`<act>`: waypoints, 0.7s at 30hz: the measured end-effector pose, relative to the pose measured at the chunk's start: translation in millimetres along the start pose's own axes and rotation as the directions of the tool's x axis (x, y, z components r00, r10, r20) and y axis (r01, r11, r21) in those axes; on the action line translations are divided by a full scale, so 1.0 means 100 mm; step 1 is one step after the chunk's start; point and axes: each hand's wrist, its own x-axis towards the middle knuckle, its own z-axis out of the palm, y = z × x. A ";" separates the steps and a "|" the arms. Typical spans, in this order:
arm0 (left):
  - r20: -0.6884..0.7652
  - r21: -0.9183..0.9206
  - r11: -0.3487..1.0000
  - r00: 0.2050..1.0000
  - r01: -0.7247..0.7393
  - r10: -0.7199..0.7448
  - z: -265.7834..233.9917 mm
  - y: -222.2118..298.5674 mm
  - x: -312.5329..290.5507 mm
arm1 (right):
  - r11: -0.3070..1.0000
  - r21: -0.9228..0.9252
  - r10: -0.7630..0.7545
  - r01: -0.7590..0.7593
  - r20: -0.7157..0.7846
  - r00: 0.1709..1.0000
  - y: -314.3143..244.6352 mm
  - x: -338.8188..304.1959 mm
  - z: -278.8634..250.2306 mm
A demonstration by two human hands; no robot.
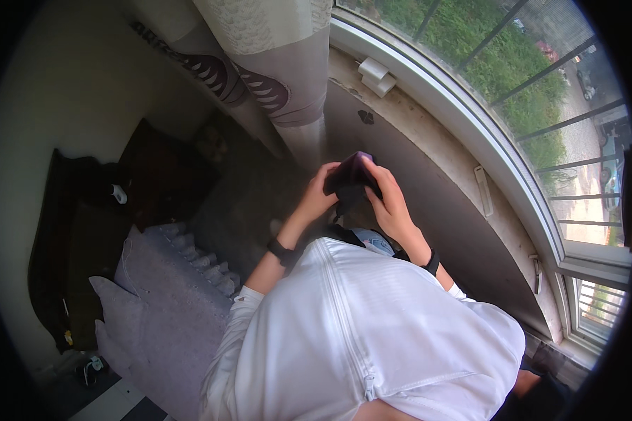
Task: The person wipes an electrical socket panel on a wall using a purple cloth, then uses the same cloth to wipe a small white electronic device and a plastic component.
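Observation:
A dark, glossy smartphone (pixel 350 175) with a purple sheen is held up in front of my chest, close to the wall below the window. My left hand (pixel 321 188) grips its left side, with the fingers mostly hidden behind it. On the other side my right hand (pixel 390 199) is closed round the right edge, the thumb bent near the lower corner. Something black hangs just under the phone, too dark to make out. Each wrist wears a black band, and my white zipped jacket (pixel 351 316) fills the lower middle.
A barred window (pixel 470 105) curves along the right above a sill (pixel 428 126), which bears a white block (pixel 376 76). Patterned curtains (pixel 281 77) hang ahead. To the left stand a bed with a greyish cover (pixel 161 309) and dark wooden furniture (pixel 70 245).

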 end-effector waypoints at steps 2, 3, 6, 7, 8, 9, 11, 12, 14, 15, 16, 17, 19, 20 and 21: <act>0.100 -0.154 0.988 0.995 -0.005 0.021 0.18 0.13 0.10 | 0.999 -0.010 0.036 -0.039 -0.175 0.984 0.00 -0.04 -0.08; 0.170 -0.167 0.986 0.985 0.023 0.006 0.26 0.14 0.14 | 0.998 -0.034 0.046 -0.057 -0.259 0.965 0.00 -0.05 -0.10; 0.222 -0.179 0.982 0.975 0.055 -0.014 0.56 0.22 0.25 | 0.987 -0.131 0.034 -0.097 -0.415 0.909 0.00 -0.03 -0.22; 0.263 -0.221 0.972 0.965 0.085 -0.024 0.64 0.27 0.27 | 0.975 -0.183 0.033 -0.126 -0.442 0.896 -0.01 -0.03 -0.25; 0.313 -0.263 0.958 0.949 0.117 -0.030 0.72 0.31 0.31 | 0.956 -0.243 0.030 -0.162 -0.469 0.883 -0.05 -0.01 -0.30; 0.315 -0.266 0.957 0.949 0.118 -0.029 0.77 0.35 0.33 | 0.955 -0.246 0.031 -0.164 -0.469 0.882 -0.01 0.01 -0.32; 0.387 -0.167 0.984 0.922 0.067 0.003 0.83 0.42 0.36 | 0.888 -0.355 0.071 -0.291 -0.521 0.851 0.10 0.05 -0.37; 0.404 -0.155 0.984 0.914 0.089 -0.019 0.84 0.46 0.36 | 0.857 -0.344 0.183 -0.384 -0.494 0.850 0.07 0.08 -0.39; 0.402 -0.133 0.988 0.916 0.072 -0.013 0.85 0.43 0.35 | 0.836 -0.417 0.136 -0.357 -0.473 0.870 0.21 0.08 -0.36; 0.401 -0.109 0.993 0.916 0.054 -0.006 0.85 0.43 0.35 | 0.811 -0.485 0.090 -0.328 -0.450 0.888 0.25 0.10 -0.34; 0.400 -0.110 0.992 0.916 0.057 -0.009 0.84 0.43 0.35 | 0.779 -0.549 0.044 -0.305 -0.437 0.899 0.25 0.12 -0.33; 0.383 -0.056 0.995 0.923 0.077 -0.050 0.81 0.47 0.35 | 0.779 -0.547 0.048 -0.307 -0.436 0.898 0.27 0.15 -0.31; 0.363 -0.001 0.995 0.927 0.104 -0.096 0.76 0.47 0.37 | 0.703 -0.637 -0.014 -0.316 -0.457 0.889 0.30 0.21 -0.26; 0.309 0.018 0.996 0.946 0.092 -0.093 0.73 0.47 0.38 | 0.703 -0.636 -0.010 -0.317 -0.455 0.890 0.31 0.24 -0.24; 0.254 0.038 0.996 0.963 0.082 -0.089 0.71 0.47 0.39 | 0.697 -0.657 -0.029 -0.286 -0.425 0.905 0.33 0.27 -0.20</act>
